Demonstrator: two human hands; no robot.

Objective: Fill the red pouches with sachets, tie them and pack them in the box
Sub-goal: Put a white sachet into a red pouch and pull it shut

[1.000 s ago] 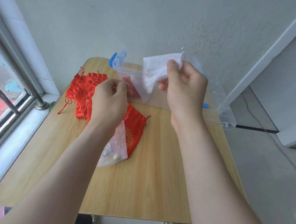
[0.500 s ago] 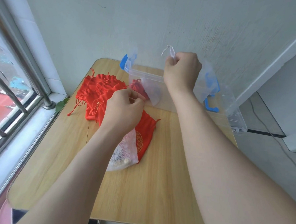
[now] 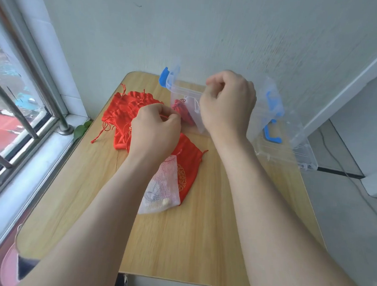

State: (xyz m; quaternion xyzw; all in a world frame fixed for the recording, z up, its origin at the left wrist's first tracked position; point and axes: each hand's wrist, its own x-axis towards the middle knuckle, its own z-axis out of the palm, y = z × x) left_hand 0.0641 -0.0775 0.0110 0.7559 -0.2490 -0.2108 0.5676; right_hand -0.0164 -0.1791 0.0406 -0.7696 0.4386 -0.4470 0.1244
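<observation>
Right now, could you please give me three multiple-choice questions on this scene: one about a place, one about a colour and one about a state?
1. The white mesh sachet lies:
A on the windowsill
B partly over a red pouch on the table
C on the floor

2. The clear box has latches that are:
A green
B blue
C yellow

3. The left hand is:
A flat on the table
B out of view
C curled, pinching a red cord

Answers:
1. B, the sachet overlaps the gold-printed pouch.
2. B, the latch at the box's end is blue.
3. C, the fingers curl at the cord.
</observation>
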